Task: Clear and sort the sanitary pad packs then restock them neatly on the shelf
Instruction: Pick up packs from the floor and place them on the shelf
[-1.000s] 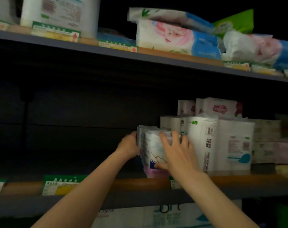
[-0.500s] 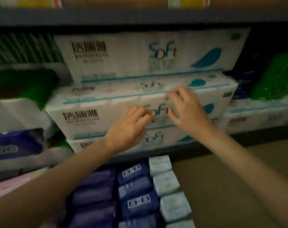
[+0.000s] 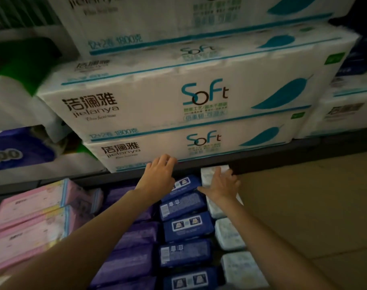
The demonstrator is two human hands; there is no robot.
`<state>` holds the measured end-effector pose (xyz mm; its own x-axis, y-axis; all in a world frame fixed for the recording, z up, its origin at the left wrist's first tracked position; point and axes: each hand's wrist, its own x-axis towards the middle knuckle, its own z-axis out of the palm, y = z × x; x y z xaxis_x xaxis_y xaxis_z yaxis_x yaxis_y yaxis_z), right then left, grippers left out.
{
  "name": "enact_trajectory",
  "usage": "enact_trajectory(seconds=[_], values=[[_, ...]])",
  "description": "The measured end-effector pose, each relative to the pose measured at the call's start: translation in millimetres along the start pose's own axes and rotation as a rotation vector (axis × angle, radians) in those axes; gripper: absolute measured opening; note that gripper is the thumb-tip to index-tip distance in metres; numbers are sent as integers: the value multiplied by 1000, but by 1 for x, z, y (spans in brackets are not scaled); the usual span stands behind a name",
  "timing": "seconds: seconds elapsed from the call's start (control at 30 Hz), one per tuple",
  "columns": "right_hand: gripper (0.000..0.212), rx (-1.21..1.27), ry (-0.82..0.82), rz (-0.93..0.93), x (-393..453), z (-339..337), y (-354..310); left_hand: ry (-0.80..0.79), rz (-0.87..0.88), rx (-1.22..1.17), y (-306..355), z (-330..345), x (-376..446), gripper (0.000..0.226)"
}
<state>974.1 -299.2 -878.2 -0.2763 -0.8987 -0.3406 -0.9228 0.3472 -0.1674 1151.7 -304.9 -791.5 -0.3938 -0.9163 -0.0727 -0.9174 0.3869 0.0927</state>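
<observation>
Both hands reaching into rows of sanitary pad packs laid out below the tissue shelf.
Left hand (image 3: 159, 174), fingers extended, hovers over a dark blue pack (image 3: 183, 185); right hand (image 3: 221, 186), fingers spread, rests on the white pack (image 3: 209, 174) at the row's far end.

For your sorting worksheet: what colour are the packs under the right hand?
White packs, clearest in the head view.

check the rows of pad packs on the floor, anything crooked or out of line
Mostly tidy. The dark blue packs and white packs lie in straight columns. The farthest white pack, under the right hand, sits angled against its column. The left hand reaches over the far blue pack.
</observation>
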Motion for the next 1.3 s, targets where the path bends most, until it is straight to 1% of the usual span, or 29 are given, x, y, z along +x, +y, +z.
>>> enact_trajectory(seconds=[0.07,0.13,0.2,0.3,0.33,0.37,0.43,0.47,0.5,0.53,0.6,0.67,0.73,0.8,0.87,0.9,1.07,1.2,1.23,1.3], values=[[76,12,74,48,4,11,-8,1,45,41,1,5,-2,51],[69,84,104,80,7,15,-7,10,48,29,1,6,-3,50],[70,219,110,111,10,14,1,-3,38,10,-2,8,-3,50],[79,465,123,175,13,5,20,-66,45,-16,-7,14,-3,50],[78,507,134,175,12,0,28,-81,50,-26,-7,16,-1,50],[74,525,156,153,10,-6,36,-96,53,-41,-5,17,1,50],[53,524,263,79,4,-17,51,-141,67,-78,4,19,7,52],[42,513,329,44,1,-22,58,-161,81,-94,11,20,10,54],[35,488,355,23,-1,-26,65,-178,98,-110,18,21,13,56],[36,438,329,11,-1,-28,72,-192,117,-130,27,22,16,58],[46,350,193,23,0,-28,85,-221,144,-175,46,24,23,62],[53,361,89,3,2,-26,88,-239,128,-206,60,25,28,62],[59,360,-11,-74,4,-22,86,-268,98,-229,66,30,32,63],[61,208,-87,-190,7,-13,84,-352,133,-199,66,41,30,66],[50,69,-45,-263,13,-9,88,-448,221,-88,65,52,26,67],[49,38,-20,-260,17,-10,92,-481,253,-49,64,56,25,67],[61,-194,-35,-316,28,-20,109,-525,270,8,77,77,29,67],[64,-437,149,-401,33,-18,113,-517,245,105,94,92,35,72],[67,-449,178,-411,35,-17,114,-510,237,121,97,95,37,74],[74,-414,174,-394,40,-15,118,-490,220,145,101,104,38,78]])
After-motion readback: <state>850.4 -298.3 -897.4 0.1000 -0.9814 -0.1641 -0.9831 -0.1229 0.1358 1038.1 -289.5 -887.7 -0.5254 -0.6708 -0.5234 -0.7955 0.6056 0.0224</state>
